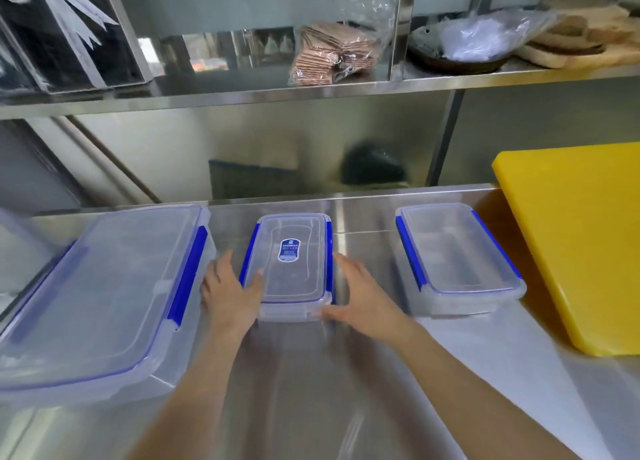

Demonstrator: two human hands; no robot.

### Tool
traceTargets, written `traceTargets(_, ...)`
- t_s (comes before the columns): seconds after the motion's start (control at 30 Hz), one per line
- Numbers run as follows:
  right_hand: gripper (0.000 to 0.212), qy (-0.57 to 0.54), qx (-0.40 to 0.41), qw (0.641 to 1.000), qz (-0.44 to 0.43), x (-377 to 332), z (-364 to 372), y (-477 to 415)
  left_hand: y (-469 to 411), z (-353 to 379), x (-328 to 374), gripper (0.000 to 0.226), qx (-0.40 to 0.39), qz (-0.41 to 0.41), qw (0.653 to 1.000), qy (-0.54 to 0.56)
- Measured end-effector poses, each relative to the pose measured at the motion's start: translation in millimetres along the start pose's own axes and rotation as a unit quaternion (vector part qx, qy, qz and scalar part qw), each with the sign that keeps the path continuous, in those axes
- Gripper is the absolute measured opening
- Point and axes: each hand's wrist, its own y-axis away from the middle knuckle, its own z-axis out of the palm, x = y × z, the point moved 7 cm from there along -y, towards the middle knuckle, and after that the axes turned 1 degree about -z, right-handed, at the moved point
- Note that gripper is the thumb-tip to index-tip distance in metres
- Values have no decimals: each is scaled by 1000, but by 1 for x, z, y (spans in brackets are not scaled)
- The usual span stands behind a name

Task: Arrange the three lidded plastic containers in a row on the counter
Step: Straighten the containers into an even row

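Three clear lidded plastic containers with blue clips stand on the steel counter (363,373). The large container (104,286) is at the left. The small middle container (294,265), with a blue sticker on its lid, sits between my hands. My left hand (230,290) rests against its left near corner, thumb on the lid. My right hand (360,295) touches its right near corner with fingers spread. A third container (457,255) stands to the right, apart from both hands.
A thick yellow cutting board (571,245) lies at the right, close to the right container. A steel shelf (311,92) above holds a bag of brown packets (332,53), a dark box (65,34), a bagged bowl and wooden boards. The steel backsplash rises behind the containers.
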Motion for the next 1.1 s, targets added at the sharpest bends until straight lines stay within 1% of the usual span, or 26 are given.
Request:
traceTargets(0.03, 103, -8, -16, 1000, -2, -3, 12, -5, -2, 5, -9, 68, -38, -4, 999, 21)
traceTargets(0.1, 107, -16, -20, 1000, 0, -6, 24, -12, 0, 16, -17, 63, -109, -6, 989, 100)
traceTargets(0.17, 109, -20, -15, 1000, 3, -7, 26, -18, 7, 23, -19, 59, -133, -16, 978, 157)
traceTargets(0.27, 107, -13, -39, 999, -2, -4, 22, -23, 11, 33, -19, 70, -123, -22, 976, 177)
traceTargets(0.37, 106, -6, -62, 998, -1, 3, 17, -25, 19, 33, -7, 61, -108, -12, 980, 168)
traceTargets(0.5, 105, 9, -63, 998, 3, 4, 15, -25, 21, 34, -6, 59, -91, -4, 985, 145)
traceTargets(0.63, 106, 40, -63, 997, 17, 6, 15, -23, 20, 31, -6, 59, -105, -1, 983, 149)
traceTargets(0.7, 105, 71, -42, 996, 18, -2, 19, -26, 20, 18, -5, 63, -113, -6, 988, 109)
traceTargets(0.73, 104, 88, -20, 996, 11, -8, 16, -25, 20, 12, -1, 65, -101, 2, 992, 74)
traceTargets(0.77, 101, 108, -8, 994, -19, -40, 34, -22, 20, -21, -16, 64, -64, 9, 996, 58)
traceTargets(0.8, 97, 131, 11, 990, -43, -72, 48, -18, 22, -55, -25, 60, -30, 27, 997, 58)
traceTargets(0.83, 91, 136, 49, 988, -49, -80, 42, -16, 23, -62, -15, 53, -16, 62, 995, 70)
traceTargets(0.9, 71, 102, 106, 986, -81, -104, 41, -10, 26, -92, 3, 38, 8, 95, 991, 89)
traceTargets(0.93, 60, 78, 111, 987, -90, -112, 44, -6, 25, -106, 8, 34, 32, 102, 990, 97)
traceTargets(0.97, 54, 54, 96, 989, -94, -130, 63, -1, 22, -136, -3, 30, 77, 109, 986, 105)
traceTargets(1.0, 53, 28, 72, 993, -85, -145, 85, 3, 18, -164, -19, 29, 124, 109, 981, 104)
traceTargets(1.03, 56, 1, 46, 997, -66, -148, 96, 6, 10, -176, -29, 29, 159, 107, 977, 94)
traceTargets(1.07, 61, -30, 17, 998, -47, -150, 108, 8, 0, -186, -43, 32, 181, 85, 978, 67)
traceTargets(1.1, 64, -69, -17, 997, -29, -151, 121, 9, -7, -194, -60, 37, 188, 44, 981, 29)
